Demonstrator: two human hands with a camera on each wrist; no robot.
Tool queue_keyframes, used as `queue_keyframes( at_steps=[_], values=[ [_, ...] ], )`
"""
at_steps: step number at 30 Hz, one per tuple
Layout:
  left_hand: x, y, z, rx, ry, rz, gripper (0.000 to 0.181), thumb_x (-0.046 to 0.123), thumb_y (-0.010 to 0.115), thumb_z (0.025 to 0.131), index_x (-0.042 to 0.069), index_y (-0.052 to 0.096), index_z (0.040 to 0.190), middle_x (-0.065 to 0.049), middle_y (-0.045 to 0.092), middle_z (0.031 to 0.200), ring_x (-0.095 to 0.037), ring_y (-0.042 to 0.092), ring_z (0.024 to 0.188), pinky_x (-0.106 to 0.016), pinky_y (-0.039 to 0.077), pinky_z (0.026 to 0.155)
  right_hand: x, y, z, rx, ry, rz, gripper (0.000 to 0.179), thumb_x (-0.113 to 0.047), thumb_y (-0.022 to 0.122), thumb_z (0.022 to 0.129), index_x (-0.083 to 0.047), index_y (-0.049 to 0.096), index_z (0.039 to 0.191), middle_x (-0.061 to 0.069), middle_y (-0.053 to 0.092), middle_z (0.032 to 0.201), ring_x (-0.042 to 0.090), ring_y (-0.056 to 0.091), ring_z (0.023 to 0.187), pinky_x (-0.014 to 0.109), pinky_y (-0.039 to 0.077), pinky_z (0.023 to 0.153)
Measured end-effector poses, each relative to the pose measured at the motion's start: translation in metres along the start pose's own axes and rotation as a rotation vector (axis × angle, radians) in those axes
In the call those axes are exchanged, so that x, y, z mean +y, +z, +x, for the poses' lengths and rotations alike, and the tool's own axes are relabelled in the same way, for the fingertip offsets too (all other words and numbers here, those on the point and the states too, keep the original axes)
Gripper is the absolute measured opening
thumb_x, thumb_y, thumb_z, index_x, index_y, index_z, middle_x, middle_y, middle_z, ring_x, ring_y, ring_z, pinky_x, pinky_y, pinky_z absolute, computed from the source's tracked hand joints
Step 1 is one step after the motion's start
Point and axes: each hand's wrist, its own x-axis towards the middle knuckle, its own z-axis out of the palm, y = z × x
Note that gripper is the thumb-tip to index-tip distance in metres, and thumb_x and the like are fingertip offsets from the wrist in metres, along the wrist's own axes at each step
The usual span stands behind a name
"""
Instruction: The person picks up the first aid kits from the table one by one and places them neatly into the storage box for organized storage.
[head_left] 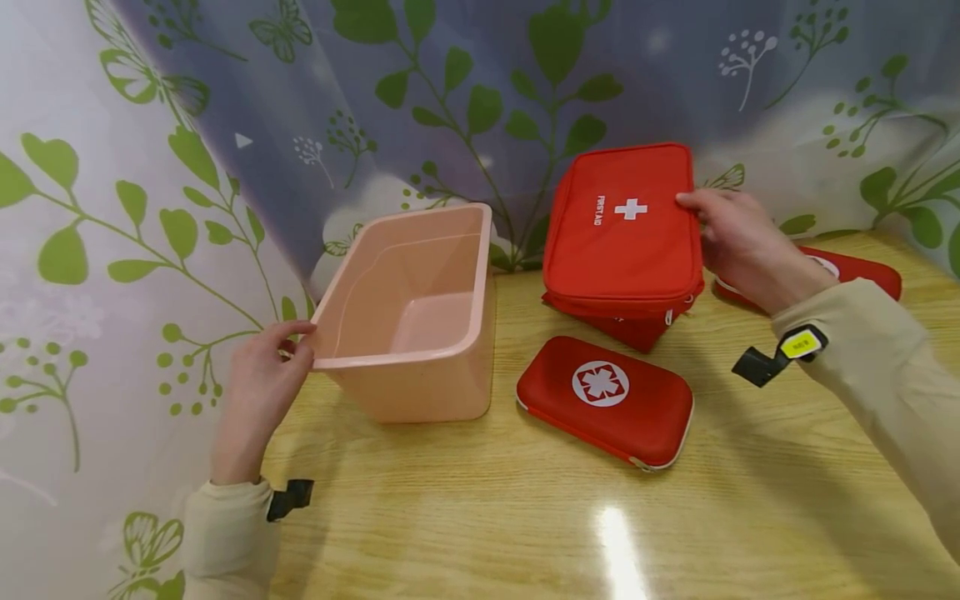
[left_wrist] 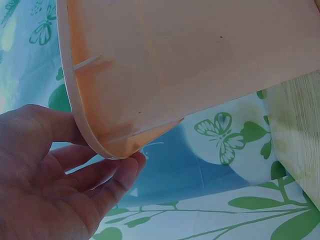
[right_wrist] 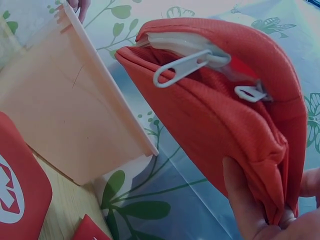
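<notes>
Beside the bin, whose rim the left hand pinches, the right hand pinches a first-aid bag, likely steadier if gripped deeper.

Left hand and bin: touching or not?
Touching. The left wrist view shows the left hand gripping the bin at a corner of its rim.

Wooden table; leafy backdrop, possibly cloth.
</notes>
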Motion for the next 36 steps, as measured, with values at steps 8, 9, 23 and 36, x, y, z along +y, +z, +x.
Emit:
queue_keyframes(
  at_steps=[8,9,23,36],
  values=[
    [0.0,0.001,-0.001,-0.005,-0.008,-0.007,0.032,0.013,0.052,0.095,0.002,0.067,0.12,-0.017,0.065,0.091,-0.023,0.052,0.059,-0.031,0.04,0.045,0.002,0.008,0.0,-0.012,-0.017,0.014,0.036,-0.021,0.065,0.095,-0.008,0.049,0.124,0.002,0.052,0.121,0.014,0.057,0.099,0.024,0.053,0.076],
    [0.0,0.001,-0.001,-0.005,-0.009,-0.006,0.032,0.013,0.052,0.095,0.002,0.067,0.12,-0.017,0.065,0.091,-0.023,0.052,0.059,-0.031,0.04,0.045,0.002,0.009,0.0,-0.009,-0.016,0.014,0.035,-0.021,0.066,0.095,-0.008,0.05,0.123,0.002,0.054,0.118,0.014,0.058,0.096,0.024,0.053,0.075],
    [0.002,0.002,-0.002,0.004,-0.012,-0.002,0.032,0.01,0.053,0.093,0.001,0.068,0.119,-0.017,0.066,0.092,-0.023,0.053,0.062,-0.03,0.042,0.048,0.002,0.025,0.003,-0.017,0.012,-0.01,0.039,-0.024,0.063,0.096,-0.009,0.047,0.128,0.004,0.047,0.127,0.014,0.052,0.104,0.023,0.052,0.079],
    [0.0,0.003,-0.002,0.024,0.008,0.0,0.031,0.009,0.053,0.093,0.0,0.068,0.118,-0.017,0.066,0.09,-0.023,0.053,0.061,-0.029,0.041,0.046,0.003,0.043,0.007,-0.049,0.025,-0.045,0.062,-0.024,0.059,0.098,-0.007,0.031,0.151,0.004,0.043,0.134,0.018,0.048,0.116,0.025,0.054,0.079]
  ],
)
